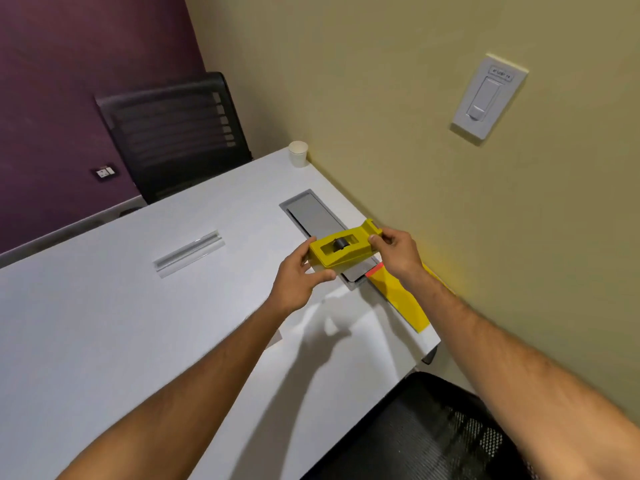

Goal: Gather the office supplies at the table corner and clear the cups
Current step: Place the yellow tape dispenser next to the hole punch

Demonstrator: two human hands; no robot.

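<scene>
A yellow tape dispenser (341,249) with a dark roller in its middle is held just above the white table (138,323), over the near end of a grey cable hatch (317,214). My left hand (298,278) grips its near left end, thumb underneath. My right hand (396,252) pinches its far right end by the cutter. A yellow flat sheet with a red edge (401,296) lies along the wall under my right wrist. A white paper cup (298,153) stands upright at the table's far corner against the wall.
A clear acrylic strip (188,252) lies mid-table. One black mesh chair (173,133) stands behind the table's far edge, another (426,434) at the near right. The beige wall with a switch plate (485,98) runs along the table's right side.
</scene>
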